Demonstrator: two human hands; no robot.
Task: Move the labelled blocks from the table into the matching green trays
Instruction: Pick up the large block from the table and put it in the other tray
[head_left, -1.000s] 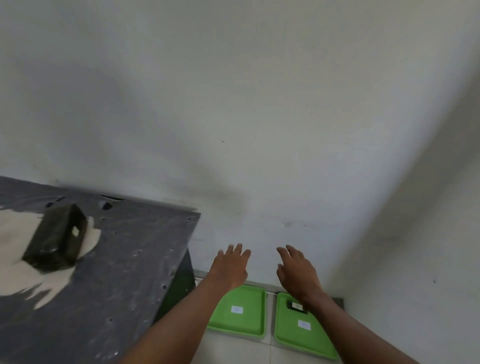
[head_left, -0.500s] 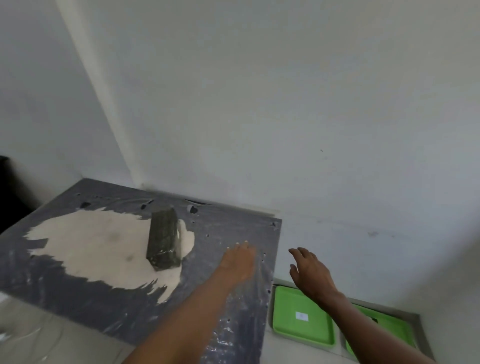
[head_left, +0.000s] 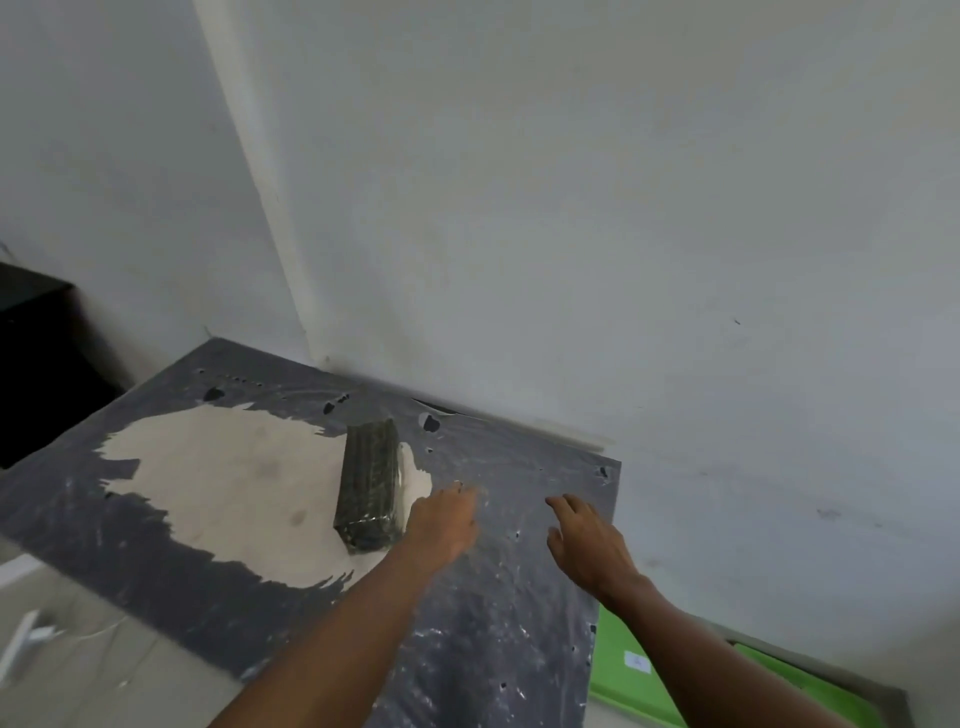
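A dark rectangular block wrapped in clear film lies on the grey table, on a pale worn patch. My left hand hovers just right of the block, fingers loose, holding nothing. My right hand is over the table's right part, fingers spread and empty. Two green trays sit on the floor at the lower right: the nearer tray shows a white label, the farther tray is partly hidden by my right arm.
White walls meet in a corner behind the table. A black cabinet stands at the far left. A white object lies on the floor at the lower left. The table's right edge drops beside the trays.
The view has swung left from the trays to the table. Both hands have moved over the tabletop, the left one drawing close to the block.
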